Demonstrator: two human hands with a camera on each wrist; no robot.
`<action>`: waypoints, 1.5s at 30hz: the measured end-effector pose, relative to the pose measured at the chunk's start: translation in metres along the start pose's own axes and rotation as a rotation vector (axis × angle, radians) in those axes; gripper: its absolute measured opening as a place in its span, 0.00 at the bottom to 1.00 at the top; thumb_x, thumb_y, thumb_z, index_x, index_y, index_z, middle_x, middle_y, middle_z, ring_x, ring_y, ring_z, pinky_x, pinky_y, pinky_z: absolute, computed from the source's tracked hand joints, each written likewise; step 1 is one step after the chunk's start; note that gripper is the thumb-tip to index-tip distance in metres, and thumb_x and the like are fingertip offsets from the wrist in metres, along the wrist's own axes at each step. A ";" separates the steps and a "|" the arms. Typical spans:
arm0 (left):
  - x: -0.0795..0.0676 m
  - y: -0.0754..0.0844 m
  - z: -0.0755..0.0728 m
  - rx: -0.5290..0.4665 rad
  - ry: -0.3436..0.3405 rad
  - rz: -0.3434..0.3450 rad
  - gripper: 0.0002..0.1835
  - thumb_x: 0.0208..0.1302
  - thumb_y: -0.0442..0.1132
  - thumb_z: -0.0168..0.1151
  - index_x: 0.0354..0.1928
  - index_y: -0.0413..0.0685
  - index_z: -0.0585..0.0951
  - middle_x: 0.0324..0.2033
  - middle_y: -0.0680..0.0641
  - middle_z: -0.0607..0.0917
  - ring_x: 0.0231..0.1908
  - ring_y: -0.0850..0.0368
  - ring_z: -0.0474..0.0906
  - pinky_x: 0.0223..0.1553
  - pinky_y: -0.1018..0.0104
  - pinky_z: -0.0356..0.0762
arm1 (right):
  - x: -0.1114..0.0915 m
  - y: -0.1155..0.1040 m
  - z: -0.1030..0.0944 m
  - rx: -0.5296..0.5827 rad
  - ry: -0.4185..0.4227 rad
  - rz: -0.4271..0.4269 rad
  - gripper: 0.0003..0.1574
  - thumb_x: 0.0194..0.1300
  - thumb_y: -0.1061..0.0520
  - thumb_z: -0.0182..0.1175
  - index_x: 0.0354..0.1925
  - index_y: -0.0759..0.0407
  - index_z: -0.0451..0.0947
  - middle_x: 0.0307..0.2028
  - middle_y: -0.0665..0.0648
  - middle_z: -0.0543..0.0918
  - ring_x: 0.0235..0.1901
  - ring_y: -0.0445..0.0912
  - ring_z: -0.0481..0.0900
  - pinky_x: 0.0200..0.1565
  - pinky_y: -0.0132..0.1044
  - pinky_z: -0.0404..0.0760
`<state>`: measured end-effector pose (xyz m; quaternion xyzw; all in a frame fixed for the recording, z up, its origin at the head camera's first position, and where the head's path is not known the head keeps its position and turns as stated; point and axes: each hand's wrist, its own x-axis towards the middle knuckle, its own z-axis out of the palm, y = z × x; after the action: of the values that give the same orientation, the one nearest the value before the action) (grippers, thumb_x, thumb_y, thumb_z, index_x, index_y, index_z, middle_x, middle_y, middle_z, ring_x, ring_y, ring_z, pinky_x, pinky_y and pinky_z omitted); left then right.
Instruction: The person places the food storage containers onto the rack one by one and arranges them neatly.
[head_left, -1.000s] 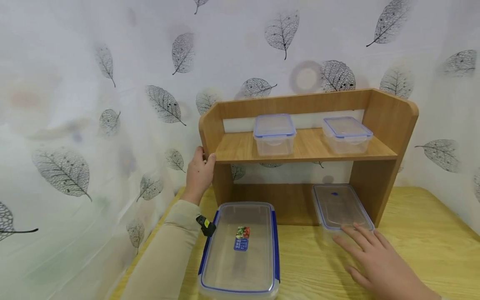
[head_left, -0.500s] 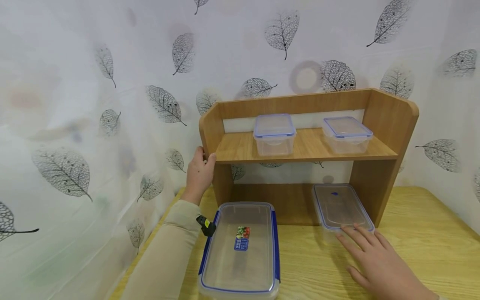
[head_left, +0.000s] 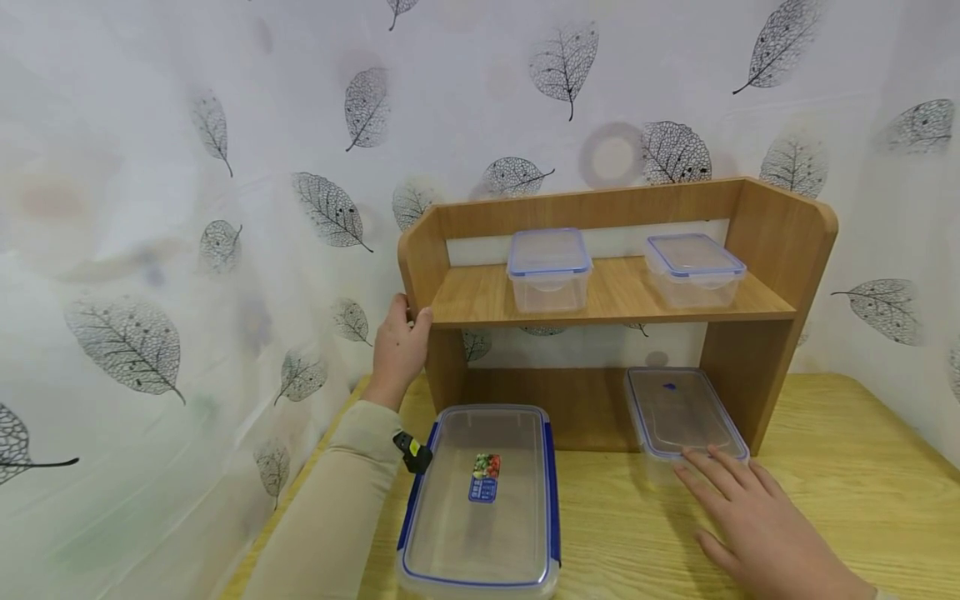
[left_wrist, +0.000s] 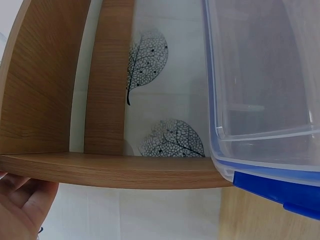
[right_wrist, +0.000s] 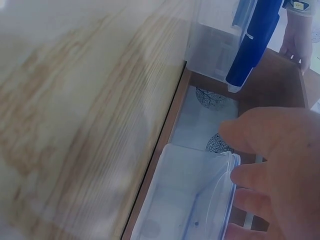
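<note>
My left hand (head_left: 397, 354) rests at the left side panel of a two-tier wooden shelf (head_left: 615, 317); in the left wrist view the hand (left_wrist: 25, 207) lies against the outside of that panel. A clear food container (head_left: 682, 412) with a blue-rimmed lid sits at the lower right, inside the shelf. The spread fingers of my right hand (head_left: 757, 525) touch its front edge; the right wrist view has the fingertips at the lid's rim. A larger clear food container (head_left: 480, 533) with dark blue side clips stands on the left, partly in front of the shelf.
Two small lidded containers, one left (head_left: 551, 271) and one right (head_left: 693, 267), sit on the upper tier. The shelf stands on a yellow wood-grain table (head_left: 840, 450). A leaf-patterned curtain (head_left: 262, 208) hangs behind and at the left.
My right hand's fingers have shifted very slightly at the lower right container's edge. The containers, the shelf and my left hand have stayed in place.
</note>
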<state>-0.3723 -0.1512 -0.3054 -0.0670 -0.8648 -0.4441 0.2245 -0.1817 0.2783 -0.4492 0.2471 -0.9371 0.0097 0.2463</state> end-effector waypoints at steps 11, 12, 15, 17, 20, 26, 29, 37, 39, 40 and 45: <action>0.001 -0.002 0.001 0.002 0.001 0.002 0.23 0.78 0.54 0.47 0.65 0.48 0.67 0.62 0.37 0.78 0.60 0.40 0.76 0.57 0.41 0.78 | 0.003 0.001 0.000 -0.021 0.008 -0.015 0.51 0.50 0.43 0.75 0.69 0.56 0.72 0.69 0.59 0.70 0.65 0.63 0.66 0.55 0.68 0.70; 0.001 -0.003 0.001 0.003 0.001 0.003 0.23 0.78 0.54 0.47 0.65 0.49 0.68 0.62 0.37 0.78 0.60 0.40 0.76 0.57 0.41 0.78 | 0.003 0.001 0.000 -0.022 0.005 -0.011 0.51 0.50 0.43 0.75 0.69 0.56 0.71 0.69 0.59 0.70 0.66 0.63 0.66 0.57 0.69 0.69; 0.001 -0.003 0.001 0.004 -0.001 0.000 0.23 0.78 0.54 0.47 0.65 0.49 0.68 0.62 0.37 0.78 0.60 0.40 0.76 0.57 0.42 0.78 | 0.003 0.002 0.001 -0.027 0.009 -0.012 0.51 0.51 0.43 0.75 0.69 0.56 0.71 0.69 0.59 0.70 0.65 0.63 0.66 0.60 0.69 0.67; 0.001 -0.003 0.001 0.003 -0.004 -0.003 0.24 0.78 0.54 0.47 0.65 0.49 0.67 0.62 0.37 0.77 0.60 0.41 0.76 0.57 0.41 0.78 | 0.003 0.002 0.001 -0.027 0.005 -0.010 0.51 0.51 0.43 0.74 0.70 0.56 0.71 0.69 0.59 0.70 0.66 0.63 0.66 0.60 0.70 0.67; 0.001 -0.003 0.001 0.001 -0.003 -0.008 0.24 0.78 0.55 0.46 0.66 0.49 0.67 0.63 0.37 0.77 0.61 0.41 0.76 0.57 0.41 0.78 | 0.003 0.002 0.001 -0.024 -0.006 0.000 0.51 0.53 0.43 0.74 0.71 0.56 0.70 0.70 0.60 0.69 0.66 0.64 0.65 0.62 0.71 0.64; 0.001 -0.002 0.002 0.000 -0.002 -0.011 0.24 0.77 0.55 0.46 0.65 0.50 0.68 0.62 0.37 0.77 0.60 0.40 0.76 0.57 0.42 0.78 | 0.005 0.005 0.001 -0.031 -0.008 -0.002 0.51 0.53 0.43 0.74 0.71 0.57 0.70 0.70 0.61 0.69 0.66 0.65 0.66 0.57 0.70 0.70; 0.001 -0.001 0.001 -0.001 -0.001 -0.011 0.24 0.77 0.55 0.47 0.65 0.50 0.68 0.62 0.37 0.77 0.60 0.40 0.76 0.57 0.42 0.78 | 0.005 0.008 0.003 -0.035 0.006 -0.007 0.52 0.52 0.43 0.74 0.71 0.58 0.69 0.70 0.62 0.69 0.66 0.66 0.66 0.57 0.71 0.70; 0.000 -0.001 0.001 -0.005 -0.002 -0.003 0.24 0.78 0.55 0.47 0.66 0.49 0.68 0.63 0.37 0.77 0.60 0.41 0.77 0.57 0.42 0.78 | 0.006 0.015 0.007 -0.047 0.010 -0.013 0.50 0.51 0.44 0.75 0.69 0.57 0.72 0.70 0.62 0.70 0.66 0.67 0.66 0.63 0.70 0.65; 0.000 -0.001 0.001 -0.007 -0.002 -0.003 0.24 0.78 0.55 0.47 0.66 0.49 0.67 0.63 0.37 0.77 0.60 0.41 0.76 0.57 0.42 0.78 | 0.007 0.017 0.007 -0.039 0.012 -0.011 0.50 0.50 0.44 0.76 0.69 0.58 0.73 0.69 0.62 0.70 0.66 0.67 0.66 0.56 0.69 0.71; 0.000 -0.001 0.001 -0.006 -0.001 -0.003 0.24 0.78 0.55 0.47 0.66 0.49 0.67 0.63 0.37 0.77 0.60 0.40 0.76 0.57 0.42 0.78 | 0.008 0.018 0.007 -0.032 0.012 -0.008 0.50 0.50 0.44 0.76 0.68 0.58 0.73 0.69 0.62 0.71 0.66 0.67 0.66 0.56 0.69 0.71; 0.001 -0.002 0.002 0.001 0.003 0.001 0.24 0.78 0.55 0.46 0.65 0.49 0.68 0.63 0.37 0.78 0.60 0.40 0.77 0.57 0.42 0.78 | 0.010 0.021 0.006 0.013 -0.001 0.013 0.49 0.51 0.46 0.76 0.69 0.57 0.73 0.70 0.62 0.70 0.67 0.67 0.65 0.54 0.70 0.71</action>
<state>-0.3745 -0.1510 -0.3076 -0.0668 -0.8647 -0.4436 0.2260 -0.2019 0.2916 -0.4477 0.2426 -0.9387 0.0171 0.2443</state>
